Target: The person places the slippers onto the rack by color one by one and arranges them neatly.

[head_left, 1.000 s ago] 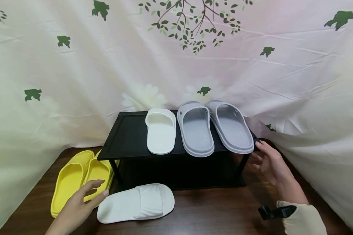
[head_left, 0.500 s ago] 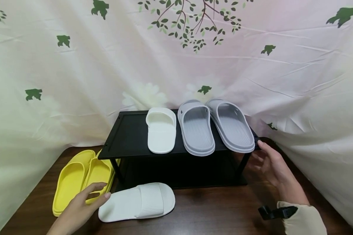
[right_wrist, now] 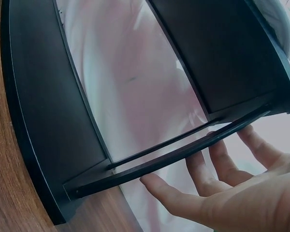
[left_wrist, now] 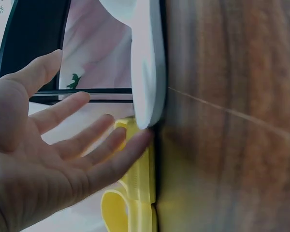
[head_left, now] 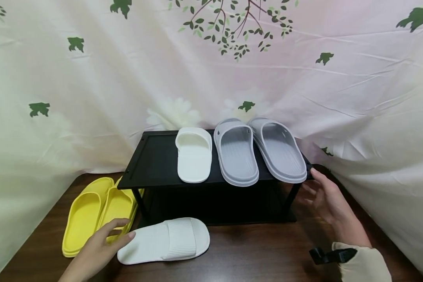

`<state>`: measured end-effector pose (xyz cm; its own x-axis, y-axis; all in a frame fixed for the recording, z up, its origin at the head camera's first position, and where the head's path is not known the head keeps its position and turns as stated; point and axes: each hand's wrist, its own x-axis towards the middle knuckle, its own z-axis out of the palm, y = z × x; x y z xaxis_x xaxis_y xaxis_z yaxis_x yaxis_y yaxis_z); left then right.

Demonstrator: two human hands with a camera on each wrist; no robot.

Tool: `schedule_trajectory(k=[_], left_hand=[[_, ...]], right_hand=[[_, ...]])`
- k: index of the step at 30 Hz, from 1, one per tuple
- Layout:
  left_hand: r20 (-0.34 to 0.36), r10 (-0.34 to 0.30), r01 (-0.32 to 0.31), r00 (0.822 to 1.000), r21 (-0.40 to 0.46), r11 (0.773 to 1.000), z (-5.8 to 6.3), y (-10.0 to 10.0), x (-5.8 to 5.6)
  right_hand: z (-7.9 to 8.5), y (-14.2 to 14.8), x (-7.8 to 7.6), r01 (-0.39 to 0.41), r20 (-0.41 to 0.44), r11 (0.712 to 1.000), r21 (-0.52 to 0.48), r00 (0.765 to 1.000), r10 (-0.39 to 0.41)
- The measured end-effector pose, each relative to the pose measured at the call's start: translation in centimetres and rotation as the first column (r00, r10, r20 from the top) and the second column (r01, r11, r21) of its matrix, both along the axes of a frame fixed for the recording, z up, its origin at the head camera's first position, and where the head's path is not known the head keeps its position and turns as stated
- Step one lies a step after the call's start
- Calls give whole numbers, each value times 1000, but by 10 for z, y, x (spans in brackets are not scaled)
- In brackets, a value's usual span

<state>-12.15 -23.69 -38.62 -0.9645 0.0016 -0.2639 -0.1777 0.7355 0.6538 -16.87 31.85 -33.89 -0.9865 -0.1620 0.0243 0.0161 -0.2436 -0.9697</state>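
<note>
My left hand (head_left: 100, 244), fingers spread and relaxed, hovers by the sole end of a white slipper (head_left: 181, 237) lying sideways on the wooden table. In the left wrist view nothing is in that hand's palm (left_wrist: 43, 179), and the little finger overlaps the slipper's tip (left_wrist: 147, 113). My right hand (head_left: 329, 203) rests against the right end of a black two-tier shoe rack (head_left: 155, 156). Its fairly straight fingers touch the rack's side post (right_wrist: 150, 166). On the top shelf stand another white slipper (head_left: 194, 166) and two grey slippers (head_left: 237, 156).
Two yellow slippers (head_left: 82, 219) lie on the table left of the rack, partly behind my left hand. A leaf-printed cloth (head_left: 109, 98) hangs behind and along both sides. The lower shelf (head_left: 215, 207) sits under the top one in shadow.
My left hand has shifted slightly right along the white slipper's end. The right hand stays at the rack. The head view has tilted a little.
</note>
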Motion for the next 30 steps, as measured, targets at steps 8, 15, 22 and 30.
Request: schedule_trajectory(k=[8,15,22,30], left_hand=[[-53,-70,66,996,-77,995,-7,2,-3],[-106,-75,64,992,-110,992,-7,3,-4],[-16,-26,26,1000,-41,999,-9,3,-8],[23,-79,82,997,-133,988,-14,5,-9]], right_hand=[[-1,1,-1,-47,-20,996,-72,999,46],[-1,2,-2,-45,-16,997,-67,999,44],[0,2,-1,-40,-14,998,-58,999,39],[1,2,-3,-31,-5,999,-43,1000,31]])
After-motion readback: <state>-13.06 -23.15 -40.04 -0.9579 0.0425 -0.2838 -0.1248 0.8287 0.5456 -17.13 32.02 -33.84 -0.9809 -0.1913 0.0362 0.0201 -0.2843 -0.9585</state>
